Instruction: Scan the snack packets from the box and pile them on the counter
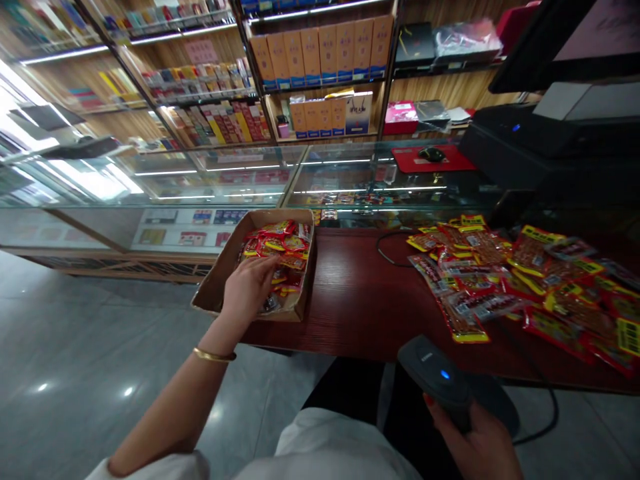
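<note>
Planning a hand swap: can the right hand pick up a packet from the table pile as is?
Probably not yet: the right hand holds the scanner. The pile lies uncovered on the table just ahead, so the way there looks free.

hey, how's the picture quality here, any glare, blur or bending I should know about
Head view: glare washes out the far left; light streaks cross the glass counter and bright spots dot the grey floor. Head view: the left shelves lean and stretch toward the corner. Head view: small print on the loose packets looks too soft to read.
</note>
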Demonstrator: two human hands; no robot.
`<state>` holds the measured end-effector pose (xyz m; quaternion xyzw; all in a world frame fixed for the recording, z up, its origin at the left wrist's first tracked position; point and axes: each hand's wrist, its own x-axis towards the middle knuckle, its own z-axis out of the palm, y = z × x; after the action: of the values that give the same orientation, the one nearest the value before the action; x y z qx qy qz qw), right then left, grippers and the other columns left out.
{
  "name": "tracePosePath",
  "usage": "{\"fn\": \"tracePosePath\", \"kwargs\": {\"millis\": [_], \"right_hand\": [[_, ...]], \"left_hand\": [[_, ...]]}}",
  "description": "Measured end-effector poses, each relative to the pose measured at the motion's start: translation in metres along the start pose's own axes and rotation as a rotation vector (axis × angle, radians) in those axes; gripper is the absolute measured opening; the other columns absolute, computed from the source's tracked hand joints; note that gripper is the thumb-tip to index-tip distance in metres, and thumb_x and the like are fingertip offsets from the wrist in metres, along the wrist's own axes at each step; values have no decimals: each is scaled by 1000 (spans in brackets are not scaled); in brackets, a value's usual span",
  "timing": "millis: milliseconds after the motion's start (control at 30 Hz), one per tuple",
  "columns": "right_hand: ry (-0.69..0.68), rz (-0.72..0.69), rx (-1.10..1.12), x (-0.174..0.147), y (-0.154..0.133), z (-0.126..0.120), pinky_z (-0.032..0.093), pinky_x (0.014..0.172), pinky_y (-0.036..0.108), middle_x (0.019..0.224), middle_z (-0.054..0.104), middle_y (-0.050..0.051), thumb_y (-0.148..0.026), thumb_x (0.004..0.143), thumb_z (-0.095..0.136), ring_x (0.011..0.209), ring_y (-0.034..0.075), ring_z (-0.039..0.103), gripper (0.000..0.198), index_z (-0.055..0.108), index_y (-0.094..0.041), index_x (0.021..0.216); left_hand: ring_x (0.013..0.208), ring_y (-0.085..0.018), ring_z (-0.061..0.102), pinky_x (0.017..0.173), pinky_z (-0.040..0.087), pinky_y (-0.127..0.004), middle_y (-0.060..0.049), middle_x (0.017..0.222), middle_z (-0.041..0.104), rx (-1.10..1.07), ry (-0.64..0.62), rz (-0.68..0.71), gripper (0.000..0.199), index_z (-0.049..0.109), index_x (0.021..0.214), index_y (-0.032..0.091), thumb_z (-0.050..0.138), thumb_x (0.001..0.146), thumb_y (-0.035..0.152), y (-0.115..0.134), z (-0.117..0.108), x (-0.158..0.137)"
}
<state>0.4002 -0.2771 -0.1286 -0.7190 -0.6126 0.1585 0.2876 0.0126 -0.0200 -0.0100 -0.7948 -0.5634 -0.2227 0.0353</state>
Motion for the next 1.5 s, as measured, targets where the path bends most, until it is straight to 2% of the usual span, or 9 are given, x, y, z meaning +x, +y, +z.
{"fn": "tracePosePath", "kwargs": {"millis": [167, 400, 533, 667, 800, 1000, 1100, 1333, 1500], "right_hand": [[-10, 18, 22, 1, 1, -3, 66, 66, 29, 77, 83, 7, -56, 88, 63, 63, 28, 80, 43, 81, -20, 105], [13, 95, 87, 0, -7, -5, 65, 63, 30, 71, 82, 7, -61, 83, 65, 64, 29, 80, 42, 82, -24, 93], [93, 165, 145, -2, -19, -6, 64, 65, 30, 66, 80, 6, -63, 82, 65, 59, 27, 77, 42, 80, -24, 85], [126, 152, 167, -1, -28, -11, 64, 66, 29, 64, 79, 6, -61, 82, 66, 57, 26, 76, 40, 79, -23, 81], [139, 154, 182, -1, -31, -17, 63, 63, 28, 65, 79, 5, -56, 84, 65, 56, 24, 76, 37, 78, -22, 83], [127, 186, 212, -10, -28, -18, 63, 64, 29, 71, 81, 6, -57, 86, 65, 62, 25, 77, 37, 77, -22, 87], [113, 214, 217, -15, -26, -16, 62, 67, 30, 74, 81, 6, -57, 88, 64, 65, 25, 78, 39, 77, -21, 91], [60, 176, 203, -8, -32, -16, 63, 70, 31, 72, 80, 6, -55, 91, 61, 66, 26, 77, 37, 78, -22, 92], [-5, 132, 185, -2, -41, -16, 63, 76, 33, 89, 83, 9, -51, 90, 61, 82, 28, 80, 35, 78, -21, 98]], "left_hand": [[97, -23, 72, 91, 54, -33, -7, 106, 79, -290, 292, -312, 30, 78, 109, 22, 56, 94, 36, 13, 3, -7], [67, -13, 66, 65, 60, -26, 2, 78, 67, -1042, 397, -700, 17, 62, 92, 20, 60, 88, 36, 20, 5, 0], [59, -10, 63, 72, 63, -30, 8, 66, 58, -1488, 365, -730, 18, 54, 93, 23, 67, 85, 33, 43, -8, 3], [76, -14, 70, 82, 62, -33, 2, 77, 66, -1847, 115, -689, 24, 59, 94, 21, 74, 80, 34, 88, 0, -4], [87, -15, 71, 87, 57, -30, -1, 94, 74, -1804, -133, -614, 48, 65, 109, 20, 85, 65, 16, 133, 47, -23], [118, -27, 65, 103, 48, -38, -12, 127, 69, -1466, -294, -428, 8, 72, 73, 17, 76, 66, 15, 147, 108, -44], [129, -29, 59, 104, 47, -38, -12, 143, 60, -1325, -330, -363, 10, 77, 70, 18, 70, 64, 14, 136, 117, -46], [90, -25, 71, 78, 54, -33, -8, 102, 78, -1462, -583, -481, 22, 78, 80, 18, 64, 74, 33, 115, 122, -44], [102, -28, 71, 91, 54, -37, -12, 111, 77, -1450, -584, -485, 43, 77, 110, 15, 75, 74, 38, 118, 121, -41]]}}
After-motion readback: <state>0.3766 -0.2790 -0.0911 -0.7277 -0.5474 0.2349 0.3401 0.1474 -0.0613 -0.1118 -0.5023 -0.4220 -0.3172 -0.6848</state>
